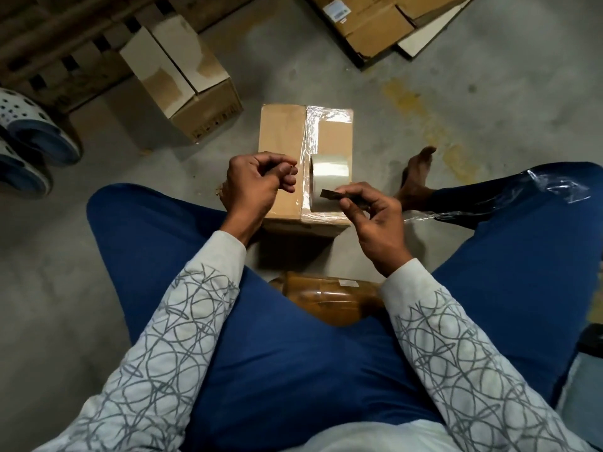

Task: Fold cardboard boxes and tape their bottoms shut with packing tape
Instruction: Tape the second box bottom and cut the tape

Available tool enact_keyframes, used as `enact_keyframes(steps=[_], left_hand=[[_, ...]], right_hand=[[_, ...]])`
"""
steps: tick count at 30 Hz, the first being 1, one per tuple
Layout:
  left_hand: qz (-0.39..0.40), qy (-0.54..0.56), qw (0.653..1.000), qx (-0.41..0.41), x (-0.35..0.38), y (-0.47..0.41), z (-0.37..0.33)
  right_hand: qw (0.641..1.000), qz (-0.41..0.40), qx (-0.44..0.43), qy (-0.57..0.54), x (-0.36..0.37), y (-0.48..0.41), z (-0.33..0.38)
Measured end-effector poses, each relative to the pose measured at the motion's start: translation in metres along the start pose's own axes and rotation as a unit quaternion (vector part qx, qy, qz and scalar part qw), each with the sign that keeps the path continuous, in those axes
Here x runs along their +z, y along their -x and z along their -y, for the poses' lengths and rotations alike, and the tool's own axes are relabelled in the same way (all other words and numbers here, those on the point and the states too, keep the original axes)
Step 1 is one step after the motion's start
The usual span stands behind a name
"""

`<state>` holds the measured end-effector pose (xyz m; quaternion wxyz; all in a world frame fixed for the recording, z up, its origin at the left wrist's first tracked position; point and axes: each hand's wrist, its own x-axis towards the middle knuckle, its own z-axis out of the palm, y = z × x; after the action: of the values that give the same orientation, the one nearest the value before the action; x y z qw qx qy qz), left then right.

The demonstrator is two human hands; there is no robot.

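pinching blade (330, 193) beside tape roll (329, 177) (right hand (372, 216)).

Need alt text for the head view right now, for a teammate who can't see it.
A seated person's right hand pinches a small dark blade near a tape roll standing on a taped cardboard box on the floor; the left hand hovers curled beside the roll.

Tape roll (329, 179) atop the taped box (282, 141) (dark blade (329, 194) in fingers (354, 194) of the right hand (375, 223))
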<state>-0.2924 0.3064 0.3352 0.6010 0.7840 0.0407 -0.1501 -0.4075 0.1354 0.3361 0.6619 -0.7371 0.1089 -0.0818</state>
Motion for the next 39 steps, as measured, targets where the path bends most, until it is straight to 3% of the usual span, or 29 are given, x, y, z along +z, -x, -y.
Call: enact_keyframes(steps=[5,8,11,14,19,23,27,33,39], left_hand=[[0.042,-0.192,0.979,0.045,-0.003,-0.002,0.004],[0.048,-0.199,0.978,0.034,0.002,0.004,0.002],[0.042,-0.318,0.945,0.071,0.007,0.007,0.000],[0.065,-0.327,0.941,0.067,0.011,0.010,-0.001],[0.063,-0.429,0.898,0.075,0.010,0.007,0.004],[0.137,-0.374,0.914,0.078,0.006,0.008,0.000],[0.114,-0.364,0.922,0.061,0.009,0.014,-0.002],[0.165,-0.344,0.922,0.060,0.017,0.019,-0.011],[0.212,-0.187,0.959,0.025,0.024,0.021,-0.006]], right_hand=[[0.998,-0.033,0.042,-0.045,-0.003,-0.004,-0.006],[0.987,-0.056,0.099,-0.114,-0.004,-0.008,-0.009],[0.967,-0.070,0.146,-0.198,-0.006,-0.013,-0.009],[0.945,-0.087,0.180,-0.258,-0.008,-0.015,-0.008],[0.909,-0.112,0.208,-0.343,-0.013,-0.018,-0.001],[0.880,-0.136,0.235,-0.389,-0.017,-0.021,0.004],[0.871,-0.156,0.255,-0.391,-0.018,-0.023,0.003],[0.870,-0.159,0.257,-0.390,-0.019,-0.025,0.003],[0.873,-0.157,0.259,-0.382,-0.019,-0.025,0.001]])
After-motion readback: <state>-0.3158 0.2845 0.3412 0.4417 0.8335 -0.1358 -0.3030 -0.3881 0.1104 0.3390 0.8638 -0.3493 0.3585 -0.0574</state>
